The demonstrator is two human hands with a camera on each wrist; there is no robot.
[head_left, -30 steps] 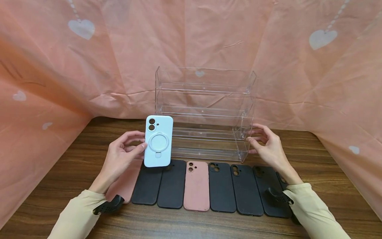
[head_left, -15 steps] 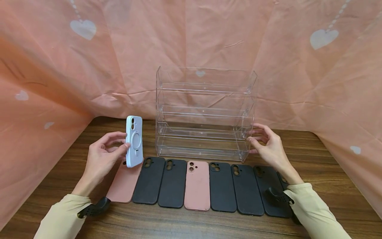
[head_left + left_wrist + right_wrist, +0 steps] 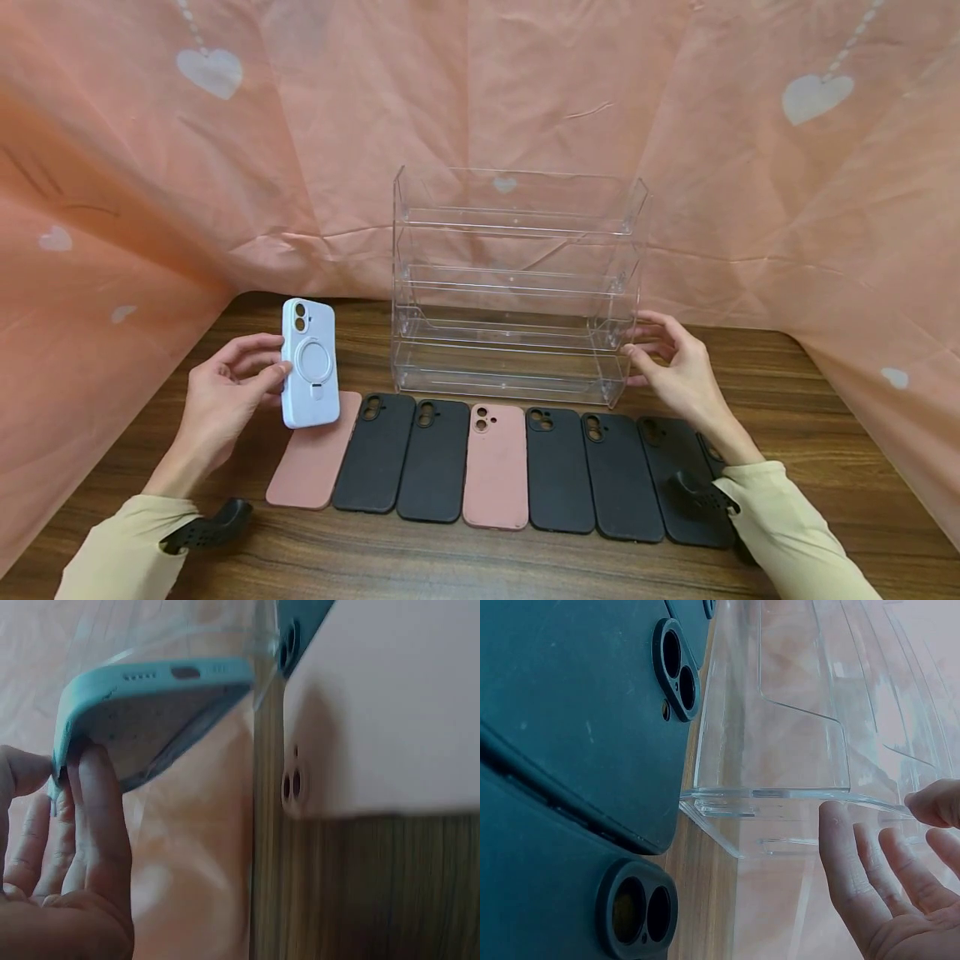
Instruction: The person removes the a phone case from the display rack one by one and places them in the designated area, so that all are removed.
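My left hand [image 3: 228, 392] pinches the left edge of a light blue phone case [image 3: 311, 362] between thumb and fingers. The case is upright, its ring-stand back facing me, above the top end of a pink phone case [image 3: 315, 467] lying on the table. The left wrist view shows the bottom edge of the blue phone case [image 3: 172, 673] with fingers inside its hollow. On the other side, my right hand [image 3: 675, 367] holds the right side wall of a clear tiered display rack [image 3: 510, 333]. Thumb and fingertips meet that side panel [image 3: 795, 793] in the right wrist view.
Phone cases lie in a row before the rack: several black ones, such as this black case [image 3: 558, 471], and another pink case [image 3: 495, 467]. Dark wood-grain table [image 3: 420, 562] lies beneath. Peach cloth [image 3: 555, 92] with hearts hangs behind and at both sides.
My left hand has carried the light blue case leftward, away from the rack's front, turning it on the way and uncovering the black cases' tops. The right hand stays at the rack.
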